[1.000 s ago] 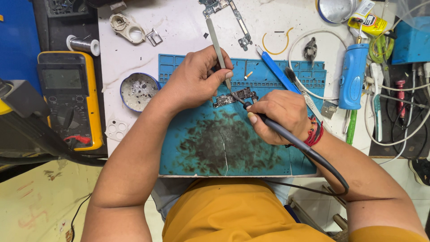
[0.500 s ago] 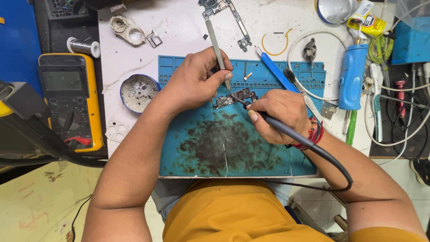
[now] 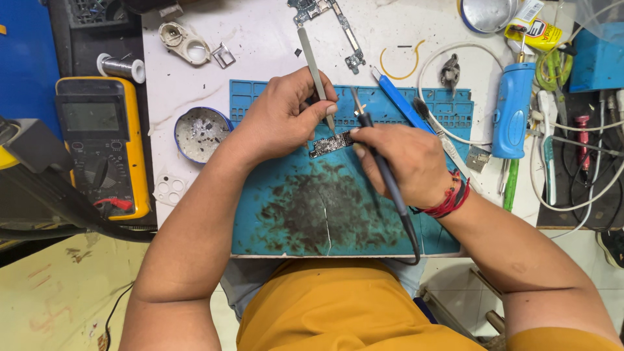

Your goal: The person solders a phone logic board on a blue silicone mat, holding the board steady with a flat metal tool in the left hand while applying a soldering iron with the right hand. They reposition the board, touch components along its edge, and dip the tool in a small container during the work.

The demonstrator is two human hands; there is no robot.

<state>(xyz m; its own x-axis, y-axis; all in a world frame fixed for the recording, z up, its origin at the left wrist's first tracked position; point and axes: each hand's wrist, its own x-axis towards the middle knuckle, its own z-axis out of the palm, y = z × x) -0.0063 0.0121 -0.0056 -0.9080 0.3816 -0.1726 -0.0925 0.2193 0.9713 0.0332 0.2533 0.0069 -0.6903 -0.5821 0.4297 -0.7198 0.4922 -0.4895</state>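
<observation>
Left hand (image 3: pixel 286 117) pinching slim metal tweezers (image 3: pixel 316 75) onto the small dark circuit board (image 3: pixel 331 143) sitting on the stained blue silicone work mat (image 3: pixel 292 214), right hand (image 3: pixel 406 162) wrapped around a black corded soldering iron (image 3: pixel 383 169) just beside it.

- One camera is sitting on the person's head and looking straight down.
- It is staying close, showing the blue work mat (image 3: pixel 312 214), both arms and the white table (image 3: pixel 260 45).
- No second view is sharing the scene.
</observation>
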